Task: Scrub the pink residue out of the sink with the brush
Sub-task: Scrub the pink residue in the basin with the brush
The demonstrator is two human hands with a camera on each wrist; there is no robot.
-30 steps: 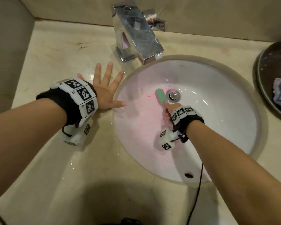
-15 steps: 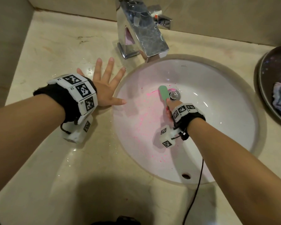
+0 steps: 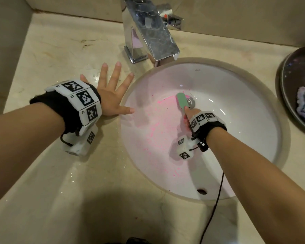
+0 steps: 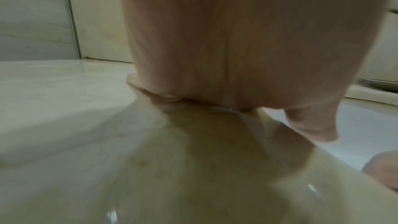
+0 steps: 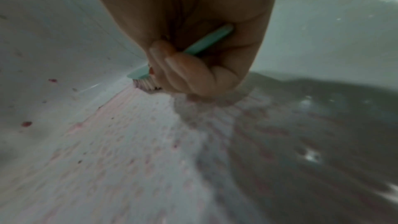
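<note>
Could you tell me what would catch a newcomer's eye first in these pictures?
Most striking is the pink residue smeared down the left slope of the white sink. Next comes the green brush, gripped by the right hand with its head beside the drain. The left hand lies spread flat on the wet counter by the chrome faucet.

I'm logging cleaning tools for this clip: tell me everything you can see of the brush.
The brush is small, with a flat mint-green plastic back and short pale bristles tinted pink. The right hand grips its handle, fingers curled round it. Its head lies bristles-down on the sink floor, beside the metal drain, at the edge of the pink residue.
</note>
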